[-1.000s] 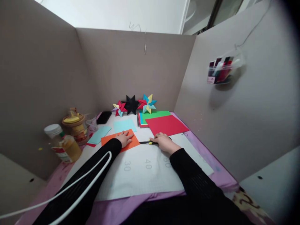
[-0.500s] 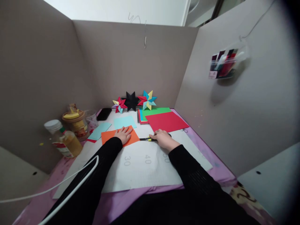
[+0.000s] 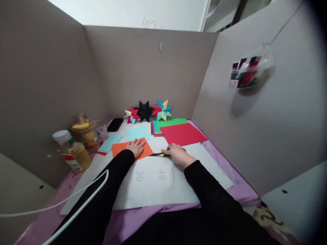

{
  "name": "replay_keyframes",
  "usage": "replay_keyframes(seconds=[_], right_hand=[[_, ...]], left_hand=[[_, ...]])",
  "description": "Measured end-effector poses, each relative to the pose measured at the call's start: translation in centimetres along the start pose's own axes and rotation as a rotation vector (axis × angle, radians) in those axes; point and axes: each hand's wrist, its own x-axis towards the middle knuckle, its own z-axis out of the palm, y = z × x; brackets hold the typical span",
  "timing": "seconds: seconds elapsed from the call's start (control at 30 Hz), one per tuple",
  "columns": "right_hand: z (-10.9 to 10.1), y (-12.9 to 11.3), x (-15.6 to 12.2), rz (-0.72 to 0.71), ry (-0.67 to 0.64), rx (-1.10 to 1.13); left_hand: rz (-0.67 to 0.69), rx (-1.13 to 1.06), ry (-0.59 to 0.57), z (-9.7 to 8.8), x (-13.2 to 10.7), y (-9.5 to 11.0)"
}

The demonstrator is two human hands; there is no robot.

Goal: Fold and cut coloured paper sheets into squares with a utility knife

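Note:
My left hand [image 3: 135,147] lies flat with its fingers spread on an orange sheet of paper [image 3: 119,149], pressing it to the white mat. My right hand [image 3: 176,153] is closed round a black and yellow utility knife [image 3: 163,154]. The knife's thin dark front end points left and meets the lower right edge of the orange paper. Part of its handle is hidden under my palm. Just behind the orange sheet lies a pale blue sheet [image 3: 138,133]. To the left is a second pale blue piece [image 3: 110,143].
A red sheet [image 3: 184,133] overlaps a stack of coloured paper with green [image 3: 176,121] on top. Folded paper stars [image 3: 144,111] lean on the back panel. A phone [image 3: 115,124], a lidded cup [image 3: 85,136] and a bottle [image 3: 75,154] stand left. A white cable [image 3: 84,200] crosses my left sleeve.
The knife's front end has shifted slightly left and down, to the edge of the orange paper. My left hand stays on the sheet. The whole view has shifted slightly.

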Motion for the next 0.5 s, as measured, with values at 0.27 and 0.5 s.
replay_keyframes(seconds=[0.27,0.5], right_hand=[[-0.3,-2.7,0.2,-0.107,-0.014,-0.038],[-0.4,-4.3,0.1,-0.130,-0.010,-0.052]], left_hand=[[0.003,-0.007,-0.005,-0.2,-0.1,0.3],[0.025,-0.118,-0.043,-1.8,0.2,-1.3]])
